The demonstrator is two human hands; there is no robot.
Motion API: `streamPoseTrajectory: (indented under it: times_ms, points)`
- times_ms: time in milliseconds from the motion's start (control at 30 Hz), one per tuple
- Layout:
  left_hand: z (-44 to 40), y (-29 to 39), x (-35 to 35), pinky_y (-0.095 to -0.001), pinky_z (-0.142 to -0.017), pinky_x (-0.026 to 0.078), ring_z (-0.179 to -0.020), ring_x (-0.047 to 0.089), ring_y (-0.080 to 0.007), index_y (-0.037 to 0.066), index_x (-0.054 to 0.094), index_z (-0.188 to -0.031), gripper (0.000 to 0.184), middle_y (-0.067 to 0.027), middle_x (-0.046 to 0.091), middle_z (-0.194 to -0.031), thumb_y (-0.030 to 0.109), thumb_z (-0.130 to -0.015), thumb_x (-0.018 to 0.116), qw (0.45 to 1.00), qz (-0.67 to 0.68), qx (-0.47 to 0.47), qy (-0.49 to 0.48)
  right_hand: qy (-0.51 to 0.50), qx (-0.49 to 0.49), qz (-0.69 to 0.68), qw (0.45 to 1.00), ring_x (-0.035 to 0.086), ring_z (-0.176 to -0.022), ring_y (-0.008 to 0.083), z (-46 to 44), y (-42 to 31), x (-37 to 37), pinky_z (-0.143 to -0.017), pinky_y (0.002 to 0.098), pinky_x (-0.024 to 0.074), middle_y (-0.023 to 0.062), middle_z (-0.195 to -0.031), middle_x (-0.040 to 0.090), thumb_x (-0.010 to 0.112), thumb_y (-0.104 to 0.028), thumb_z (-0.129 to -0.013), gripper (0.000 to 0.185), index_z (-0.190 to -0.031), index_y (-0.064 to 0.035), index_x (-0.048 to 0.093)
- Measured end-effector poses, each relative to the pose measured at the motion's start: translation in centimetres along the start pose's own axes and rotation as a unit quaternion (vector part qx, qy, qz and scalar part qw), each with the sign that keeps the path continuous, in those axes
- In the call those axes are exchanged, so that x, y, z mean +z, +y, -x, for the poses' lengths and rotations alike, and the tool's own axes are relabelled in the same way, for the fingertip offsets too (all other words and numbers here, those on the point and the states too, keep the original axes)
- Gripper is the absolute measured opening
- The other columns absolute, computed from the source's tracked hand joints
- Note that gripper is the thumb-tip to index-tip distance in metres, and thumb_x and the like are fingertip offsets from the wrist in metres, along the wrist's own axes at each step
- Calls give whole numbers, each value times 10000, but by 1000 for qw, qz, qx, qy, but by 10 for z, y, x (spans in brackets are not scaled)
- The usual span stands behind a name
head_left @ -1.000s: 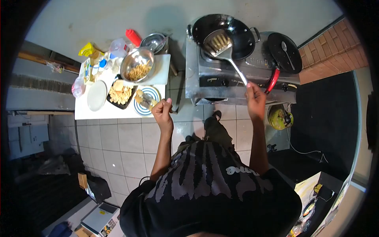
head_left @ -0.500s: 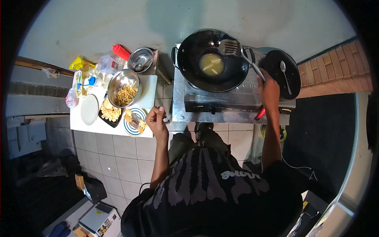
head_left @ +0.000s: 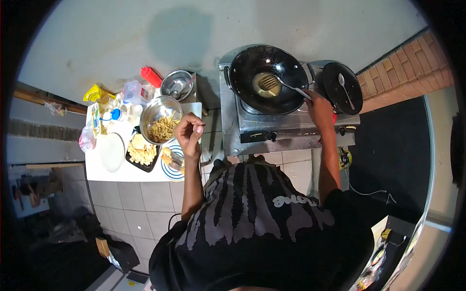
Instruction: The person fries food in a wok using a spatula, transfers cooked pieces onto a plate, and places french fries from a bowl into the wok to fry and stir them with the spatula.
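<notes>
My right hand [head_left: 318,107] grips the handle of a metal slotted turner [head_left: 291,88]. The turner's head is down in the shallow oil in a black wok [head_left: 242,65], over some pale pieces that it partly covers. My left hand [head_left: 189,133] is raised by the side table, fingers curled in near the thumb, with nothing visible in it. Just behind it stands a steel bowl [head_left: 151,112] of cut, fry-like strips [head_left: 163,129]. A striped plate [head_left: 170,172] with food on it lies beneath that hand.
The wok sits on a steel gas stove [head_left: 291,136]. To its right, a black pan [head_left: 330,89] holds a spoon [head_left: 346,89]. On the white table [head_left: 97,169] are a black tray [head_left: 145,168] of pale pieces, a round plate [head_left: 112,153], a red bottle [head_left: 151,76] and another steel bowl [head_left: 170,77].
My right hand has lowered the turner from above the wok's right side into the oil. My left hand has lifted slightly and its fist has loosened. The view has shifted a little.
</notes>
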State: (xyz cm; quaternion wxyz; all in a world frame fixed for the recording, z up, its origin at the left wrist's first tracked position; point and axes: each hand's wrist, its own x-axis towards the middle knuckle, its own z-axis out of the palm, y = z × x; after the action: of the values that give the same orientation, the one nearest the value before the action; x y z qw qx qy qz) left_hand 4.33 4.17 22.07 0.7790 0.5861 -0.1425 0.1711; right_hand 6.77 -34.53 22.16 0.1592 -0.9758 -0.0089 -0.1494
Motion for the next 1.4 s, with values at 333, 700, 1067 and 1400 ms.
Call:
streamPoseTrajectory:
  times_ms: [333,700,1067,1400]
  points:
    - [-2,-14,-44,-234,-652,351,-682,466,-109,5,546,-766,192,-44,516,-724,178,-795,623,997,35,-60,-27,38,63,69,995,637,-807,364,11,-26,30,-682,459,498,158,-910,656,602,-204,-879,301,-1176,-159,629]
    - [4,-28,-60,-239,-626,347,-641,420,-95,-1,536,-755,202,-13,453,-671,175,-796,627,995,53,-83,-25,78,65,75,992,640,-823,365,20,-38,7,-685,453,509,153,-920,657,611,-179,-867,317,-1183,-165,622]
    - [8,-31,-35,-223,-620,326,-644,428,-92,13,534,-745,201,-15,473,-690,180,-794,635,995,28,-98,-15,45,26,22,998,634,-838,375,11,-14,-10,-715,440,500,174,-931,652,608,-151,-871,273,-1141,-127,644]
    - [7,-25,2,-233,-624,323,-655,430,-98,12,530,-741,178,-20,470,-695,151,-798,626,996,-16,-88,13,6,-4,44,999,629,-818,369,-42,25,12,-696,443,497,170,-920,648,599,-123,-863,280,-1139,-99,640]
